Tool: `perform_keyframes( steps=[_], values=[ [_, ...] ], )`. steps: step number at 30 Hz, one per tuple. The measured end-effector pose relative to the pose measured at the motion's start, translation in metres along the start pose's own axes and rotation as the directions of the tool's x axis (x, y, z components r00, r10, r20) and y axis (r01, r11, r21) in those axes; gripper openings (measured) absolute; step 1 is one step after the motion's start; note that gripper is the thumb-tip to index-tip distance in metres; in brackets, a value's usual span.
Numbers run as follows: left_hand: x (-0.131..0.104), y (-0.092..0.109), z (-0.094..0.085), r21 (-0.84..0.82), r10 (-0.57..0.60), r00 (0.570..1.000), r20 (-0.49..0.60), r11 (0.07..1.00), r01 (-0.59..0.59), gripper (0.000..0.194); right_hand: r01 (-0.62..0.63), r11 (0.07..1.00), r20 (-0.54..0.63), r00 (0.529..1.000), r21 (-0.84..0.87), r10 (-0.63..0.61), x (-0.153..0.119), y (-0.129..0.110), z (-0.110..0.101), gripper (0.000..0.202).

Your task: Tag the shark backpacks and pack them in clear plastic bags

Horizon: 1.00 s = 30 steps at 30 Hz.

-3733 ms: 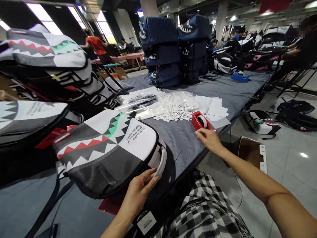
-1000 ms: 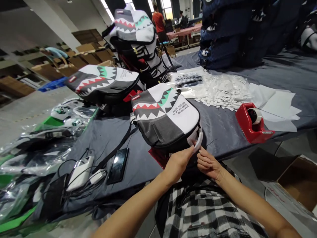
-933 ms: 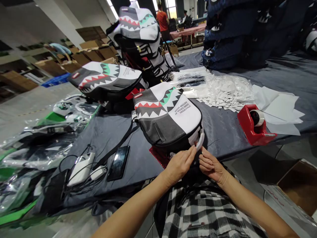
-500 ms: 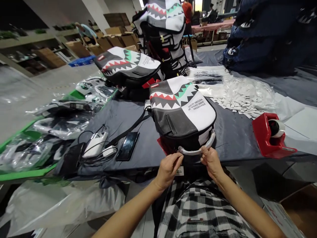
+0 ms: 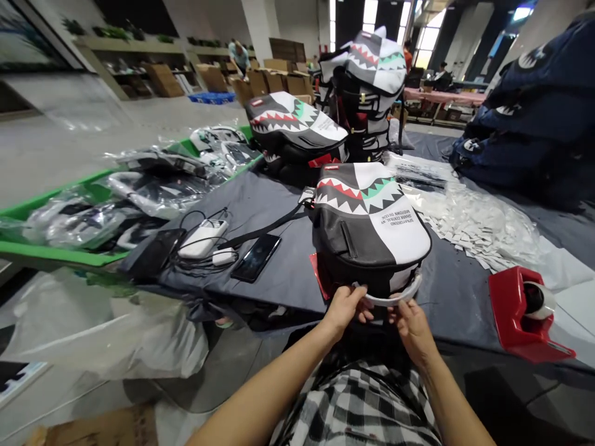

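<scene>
Grey table (image 5: 288,279): both grips on backpack handle (image 5: 393,300).

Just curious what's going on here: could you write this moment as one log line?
left hand: grips white handle | right hand: fingers on handle | shark-mouth backpack: flat at table edge | red tape dispenser: to its right

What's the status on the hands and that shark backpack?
Left hand and right hand grip the white handle. Backpack flat on table. Tape dispenser off right, clear.
</scene>
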<state>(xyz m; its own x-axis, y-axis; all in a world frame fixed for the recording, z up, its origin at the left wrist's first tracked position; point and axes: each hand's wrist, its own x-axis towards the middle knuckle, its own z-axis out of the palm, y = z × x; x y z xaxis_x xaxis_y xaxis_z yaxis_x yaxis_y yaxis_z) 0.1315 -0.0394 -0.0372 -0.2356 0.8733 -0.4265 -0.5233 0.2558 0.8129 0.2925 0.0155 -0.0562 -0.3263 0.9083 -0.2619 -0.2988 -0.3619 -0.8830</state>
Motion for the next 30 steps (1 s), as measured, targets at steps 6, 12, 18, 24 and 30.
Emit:
perform_keyframes(
  steps=[6, 12, 18, 24, 30],
  values=[
    [0.004, 0.004, 0.009, -0.334, -0.075, 0.997, -0.014, 0.94, 0.066, 0.03, -0.109, 0.949, -0.068, 0.989, 0.294, 0.134, 0.023, -0.03, -0.002, 0.046],
    [0.008, -0.004, 0.012, -0.503, -0.077, 0.997, -0.017, 0.863, 0.058, 0.03, -0.087, 0.916, -0.015, 0.995, 0.392, 0.101, 0.025, -0.026, 0.014, 0.04],
    [-0.016, -0.006, -0.01, -0.35, -0.088, 0.996, 0.029, 0.932, 0.092, 0.035, -0.061, 0.931, -0.015, 0.997, 0.361, 0.071, 0.018, -0.024, 0.018, 0.041],
    [-0.04, -0.003, -0.013, -0.245, 0.06, 0.987, -0.149, 0.965, -0.095, 0.049, -0.056, 0.937, 0.001, 0.998, 0.344, 0.059, 0.02, -0.026, 0.018, 0.048],
    [-0.02, 0.013, 0.005, -0.393, -0.139, 0.951, -0.278, 0.919, 0.019, 0.03, -0.043, 0.958, 0.047, 0.998, 0.283, 0.031, 0.017, -0.025, 0.016, 0.048]
  ],
)
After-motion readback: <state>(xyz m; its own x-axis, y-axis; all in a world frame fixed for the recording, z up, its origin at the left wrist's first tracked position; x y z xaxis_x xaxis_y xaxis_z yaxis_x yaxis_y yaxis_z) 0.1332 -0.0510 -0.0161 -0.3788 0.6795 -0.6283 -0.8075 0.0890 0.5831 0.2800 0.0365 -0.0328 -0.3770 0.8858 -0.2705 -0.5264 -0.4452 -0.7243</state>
